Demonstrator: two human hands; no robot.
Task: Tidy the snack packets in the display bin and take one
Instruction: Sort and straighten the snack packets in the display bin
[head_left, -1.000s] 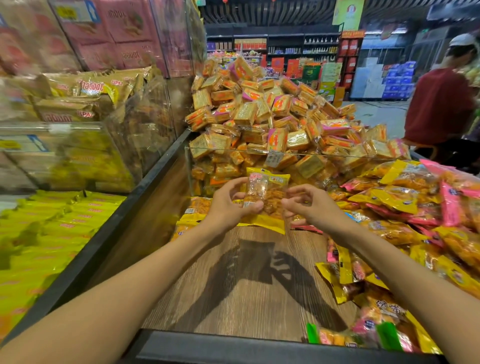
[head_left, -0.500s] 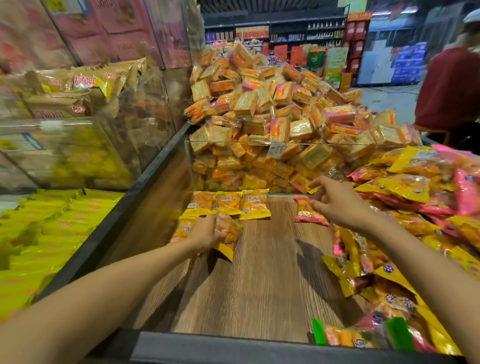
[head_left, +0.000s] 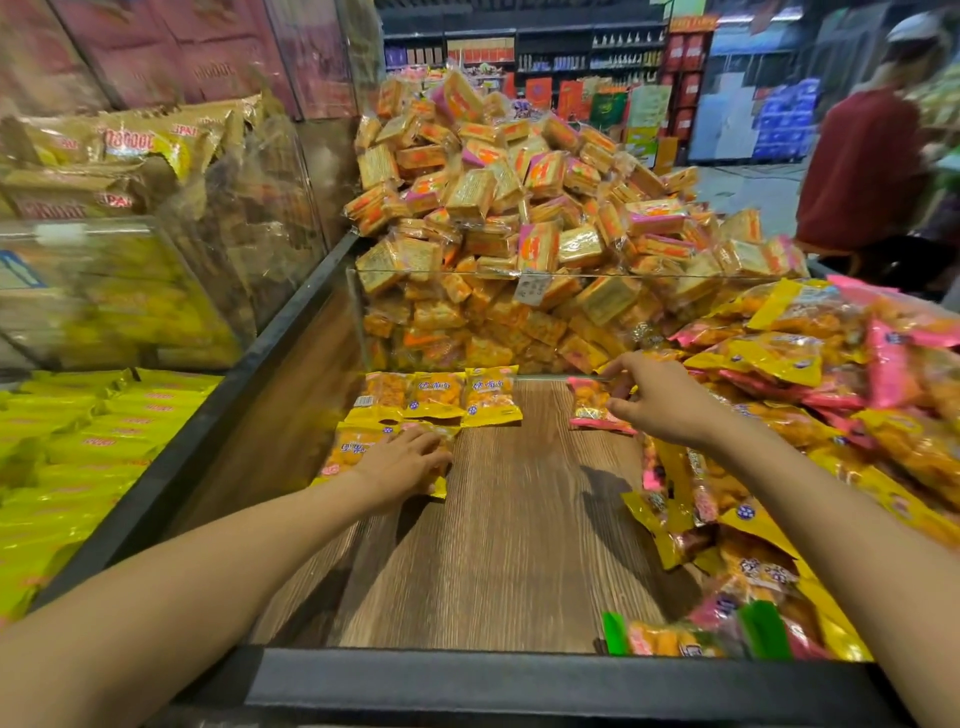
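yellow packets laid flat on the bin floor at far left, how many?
5 visible. Three side by side in the back row; two in front, one at the left and one under the left hand. More could be hidden beneath it.

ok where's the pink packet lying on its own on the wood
In the head view, the pink packet lies on the bin's wooden floor at the back, right of the row of yellow packets, just under the right hand.
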